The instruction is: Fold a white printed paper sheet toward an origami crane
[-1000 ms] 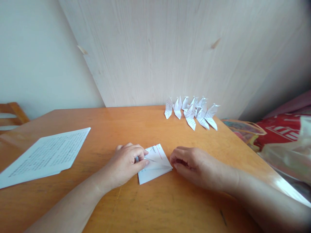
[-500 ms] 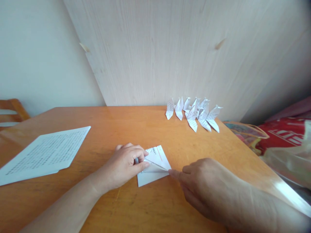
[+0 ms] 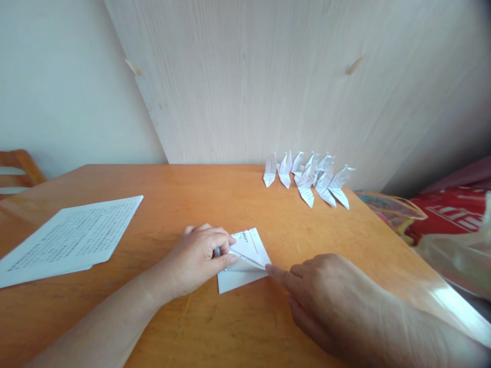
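"Where's the folded white square-ish sheet of printed paper [image 3: 245, 266]?"
"On the glossy orange-brown wooden table [image 3: 192, 327] — between the hands."
"Bare left hand [image 3: 205, 250]?"
"Thumb and fingers pinching the paper's left side."
"Bare right hand [image 3: 326, 291]?"
"Index out straight, tip touching the paper's right corner; other fingers bent, grasping nothing visible."
"Key relation?"
"Long fold line slants from left pinch, rightward and nearer, to right index tip — both hands touching, neither closer."
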